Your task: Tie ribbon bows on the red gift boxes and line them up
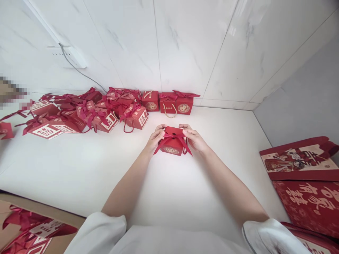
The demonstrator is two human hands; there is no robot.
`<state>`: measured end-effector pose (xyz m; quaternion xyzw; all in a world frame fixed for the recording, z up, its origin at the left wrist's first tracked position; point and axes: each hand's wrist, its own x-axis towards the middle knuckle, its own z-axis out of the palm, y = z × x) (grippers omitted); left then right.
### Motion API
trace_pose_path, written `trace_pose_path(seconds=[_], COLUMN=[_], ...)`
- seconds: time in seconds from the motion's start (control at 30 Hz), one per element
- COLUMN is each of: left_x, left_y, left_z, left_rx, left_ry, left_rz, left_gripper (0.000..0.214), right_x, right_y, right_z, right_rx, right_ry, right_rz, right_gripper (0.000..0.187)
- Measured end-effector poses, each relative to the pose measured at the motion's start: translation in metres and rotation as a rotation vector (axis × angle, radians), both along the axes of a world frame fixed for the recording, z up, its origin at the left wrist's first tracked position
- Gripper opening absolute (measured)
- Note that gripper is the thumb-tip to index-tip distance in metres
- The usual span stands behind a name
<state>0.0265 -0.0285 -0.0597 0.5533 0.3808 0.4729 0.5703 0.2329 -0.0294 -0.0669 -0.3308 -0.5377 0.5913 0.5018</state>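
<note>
A small red gift box (172, 145) with a gold round emblem stands on the white table in front of me. A dark red ribbon (161, 144) is tied across its top, its tails hanging down over the front. My left hand (156, 137) grips the box's upper left edge between thumb and fingers. On the opposite side, my right hand (194, 137) pinches the upper right edge. A red cord handle (184, 149) hangs below the right hand. The box's back is hidden from me.
Red ribboned boxes (106, 120) crowd the table's left and back, and a few boxes (184, 103) line the tiled wall. Large red gift bags (307, 204) lie at the right edge. A cardboard carton (60, 211) with more boxes is at lower left. A cable (79, 71) runs down the wall.
</note>
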Motion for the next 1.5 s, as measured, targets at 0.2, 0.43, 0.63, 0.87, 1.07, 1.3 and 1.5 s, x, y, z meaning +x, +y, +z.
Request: trace_pose_path(seconds=[0.2, 0.43, 0.63, 0.87, 1.07, 1.3, 1.5], left_x=[0.003, 0.005, 0.011, 0.017, 0.015, 0.013, 0.017], left_y=[0.001, 0.004, 0.008, 0.009, 0.005, 0.002, 0.003], left_z=[0.010, 0.017, 0.028, 0.041, 0.041, 0.042, 0.044], left_rx=[0.062, 0.103, 0.060, 0.275, 0.280, 0.289, 0.357], left_ry=[-0.012, 0.076, 0.171, 0.500, 0.569, 0.640, 0.751], left_rz=[-0.005, 0.017, 0.030, 0.130, 0.062, 0.057, 0.104], left_gripper=[0.039, 0.035, 0.029, 0.020, 0.014, 0.011, 0.010], right_x=[0.007, 0.007, 0.001, -0.005, 0.001, 0.013, 0.007], right_y=[-0.001, -0.001, 0.014, 0.025, 0.025, -0.018, -0.057], right_z=[0.010, 0.024, 0.045, 0.056, 0.047, 0.057, 0.060], right_rx=[0.019, -0.072, -0.080, -0.109, -0.076, 0.162, 0.343], right_ry=[-0.122, -0.168, -0.273, -0.274, -0.290, -0.518, -0.888], right_rz=[-0.081, -0.092, -0.008, 0.033, 0.047, -0.307, -0.368], right_gripper=[0.043, 0.042, 0.051, 0.048, 0.041, 0.035, 0.021])
